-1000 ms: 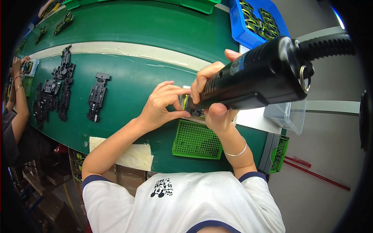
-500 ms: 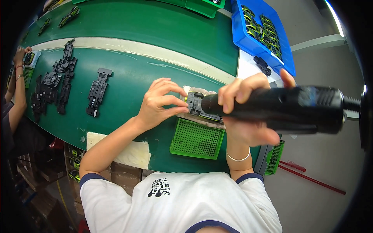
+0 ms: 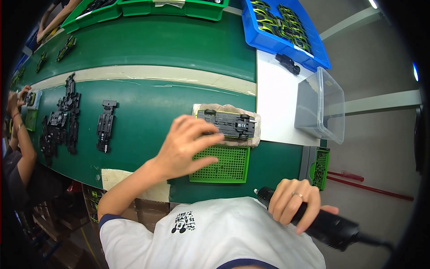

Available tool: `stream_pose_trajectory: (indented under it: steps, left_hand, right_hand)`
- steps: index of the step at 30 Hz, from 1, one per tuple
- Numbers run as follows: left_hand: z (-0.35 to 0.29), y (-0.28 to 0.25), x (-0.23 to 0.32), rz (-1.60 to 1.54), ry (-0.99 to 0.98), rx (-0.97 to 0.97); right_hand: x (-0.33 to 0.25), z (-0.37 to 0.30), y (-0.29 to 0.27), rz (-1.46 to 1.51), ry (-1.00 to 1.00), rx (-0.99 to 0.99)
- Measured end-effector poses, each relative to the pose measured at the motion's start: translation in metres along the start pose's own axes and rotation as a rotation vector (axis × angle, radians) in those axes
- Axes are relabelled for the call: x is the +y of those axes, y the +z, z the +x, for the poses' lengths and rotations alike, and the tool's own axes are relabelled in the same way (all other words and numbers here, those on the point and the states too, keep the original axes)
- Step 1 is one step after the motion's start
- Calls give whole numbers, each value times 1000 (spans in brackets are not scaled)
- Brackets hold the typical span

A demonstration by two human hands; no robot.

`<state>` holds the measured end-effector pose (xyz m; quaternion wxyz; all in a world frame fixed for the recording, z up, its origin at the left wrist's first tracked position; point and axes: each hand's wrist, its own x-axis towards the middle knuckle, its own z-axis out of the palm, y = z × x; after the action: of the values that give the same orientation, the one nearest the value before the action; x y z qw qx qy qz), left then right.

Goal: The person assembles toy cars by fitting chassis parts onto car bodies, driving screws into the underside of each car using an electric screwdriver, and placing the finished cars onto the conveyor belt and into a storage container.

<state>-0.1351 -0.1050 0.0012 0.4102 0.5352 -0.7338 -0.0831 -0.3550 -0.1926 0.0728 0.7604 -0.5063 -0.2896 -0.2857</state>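
Note:
A toy car (image 3: 228,125) lies wheels up on a pale cloth pad (image 3: 256,134), its dark chassis showing. My left hand (image 3: 188,143) hovers at the car's left part, fingers spread and holding nothing; whether a fingertip touches the chassis I cannot tell. Down at the right, near my shirt, my right hand (image 3: 293,201) is wrapped round a black electric screwdriver (image 3: 333,228). Its tip points up and left, away from the car, and its cable trails right. Just below the pad sits a green perforated tray (image 3: 246,168), partly behind my left hand.
Loose black chassis (image 3: 105,125) lie left on the green table (image 3: 148,107). A blue bin (image 3: 262,42) of car bodies, a black car part (image 3: 287,64) and a clear plastic box (image 3: 309,105) are at right. Green bins (image 3: 174,11) line the back. Another person's arm (image 3: 24,134) works far left.
My right hand has drawn the screwdriver off the car, down and to the right. My left fingers have loosened from the car's end and spread. The view has shifted, bringing in the clear box.

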Motion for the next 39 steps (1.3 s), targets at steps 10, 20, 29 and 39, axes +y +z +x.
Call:
stream_pose_trajectory:
  steps: [10,20,29,39]
  left_hand:
    - [78,39,-7,131,104,-287]
    - [86,58,-6,15,100,-127]
    - [91,44,7,-190,36,-182]
    - [77,-49,-23,-816,-55,491]
  right_hand:
    - [-10,-56,-19,-153,412,-198]
    - [-11,-68,-49,-1143,617,501]
    - [39,-47,-76,-1279,666,458]
    - [36,-31,-82,-1349,685,284]
